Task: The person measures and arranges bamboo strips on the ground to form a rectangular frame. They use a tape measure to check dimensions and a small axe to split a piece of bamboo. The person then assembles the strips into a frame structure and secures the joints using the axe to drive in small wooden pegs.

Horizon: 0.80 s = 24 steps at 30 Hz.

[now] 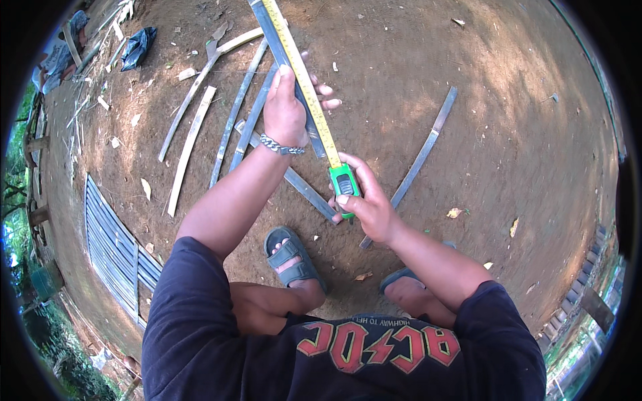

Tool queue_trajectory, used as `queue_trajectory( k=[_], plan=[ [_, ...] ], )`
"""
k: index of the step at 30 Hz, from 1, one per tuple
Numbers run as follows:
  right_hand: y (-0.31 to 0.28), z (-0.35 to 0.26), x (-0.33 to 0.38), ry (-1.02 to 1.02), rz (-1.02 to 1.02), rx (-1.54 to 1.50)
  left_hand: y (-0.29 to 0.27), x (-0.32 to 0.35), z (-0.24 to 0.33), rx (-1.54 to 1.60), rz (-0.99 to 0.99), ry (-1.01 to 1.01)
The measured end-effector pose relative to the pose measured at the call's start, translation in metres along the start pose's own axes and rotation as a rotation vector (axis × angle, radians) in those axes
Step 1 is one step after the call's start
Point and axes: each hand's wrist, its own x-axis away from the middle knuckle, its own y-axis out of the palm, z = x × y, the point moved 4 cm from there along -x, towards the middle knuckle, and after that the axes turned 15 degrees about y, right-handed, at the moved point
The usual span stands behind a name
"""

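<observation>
My right hand (371,204) is closed round a green tape measure (344,184), its thumb on the lower part of the case. The yellow tape blade (312,100) runs out from it, up past the top of the view. Along the blade's left side lies a dark, flat slat (270,28), perhaps split bamboo. My left hand (286,110) grips this slat, thumb on the near face and fingertips showing beyond the blade. The slat's lower end sits a little short of the tape case. Its far end is cut off by the frame.
Several dark slats (239,110) and pale ones (192,150) lie on the dirt beyond my left arm. A single slat (428,144) rests to the right. A slatted panel (117,237) lies at left, and a black plastic bag (139,48) at far left. My sandalled feet are below.
</observation>
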Motion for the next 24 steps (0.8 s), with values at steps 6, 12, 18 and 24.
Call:
queue_trajectory(
  k=[6,12,18,24],
  plan=[
    [-0.003,0.000,0.001,-0.001,-0.016,0.027,-0.001,-0.005,-0.001,0.025,-0.013,0.031],
    [-0.003,0.006,0.000,-0.016,0.002,-0.021,-0.002,-0.006,0.002,0.036,-0.021,0.056],
    [-0.003,0.006,0.000,-0.017,-0.009,-0.028,-0.004,-0.005,0.000,0.015,-0.039,0.067],
    [-0.004,0.010,-0.001,-0.017,-0.006,-0.023,-0.008,-0.004,-0.001,-0.010,-0.041,0.065]
  ],
)
